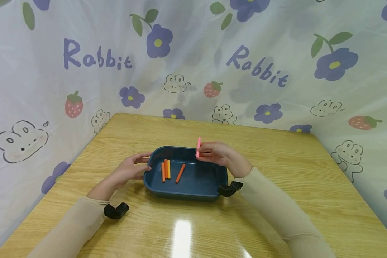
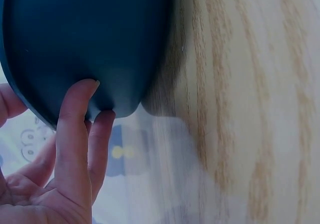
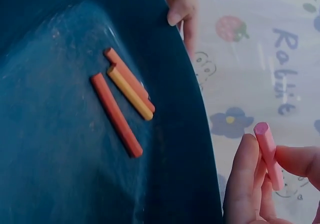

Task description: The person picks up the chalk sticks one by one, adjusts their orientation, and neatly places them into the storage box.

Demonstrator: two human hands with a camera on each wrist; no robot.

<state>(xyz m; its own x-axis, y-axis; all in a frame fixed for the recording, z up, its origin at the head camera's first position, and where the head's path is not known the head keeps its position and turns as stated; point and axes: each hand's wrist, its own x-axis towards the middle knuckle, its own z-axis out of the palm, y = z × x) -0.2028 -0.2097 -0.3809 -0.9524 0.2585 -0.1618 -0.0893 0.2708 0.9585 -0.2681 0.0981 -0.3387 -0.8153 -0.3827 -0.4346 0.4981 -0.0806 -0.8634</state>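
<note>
A dark blue rectangular tub [image 1: 187, 196] stands on the table. My left hand [image 1: 131, 167] is at its left end, fingers fairly straight and touching the outer wall; the left wrist view shows fingertips [image 2: 82, 96] against that wall. Above the tub's far rim, my right hand [image 1: 214, 153] pinches a pink chalk-like stick [image 3: 268, 154] between thumb and fingers. Inside the tub, orange sticks [image 1: 163, 173] and a yellow stick [image 1: 169, 170] lie close together near the left end. A red-orange stick [image 1: 180, 173] lies slanted, apart from them.
The wood-grain table [image 1: 277, 157] extends around the tub on all sides. A white cloth [image 1: 193, 46] with rabbits, flowers and strawberries hangs behind and at both sides. Black wrist-mounted pieces [image 1: 116, 211] stick out from both sleeves; the right one overlaps the tub's near right corner.
</note>
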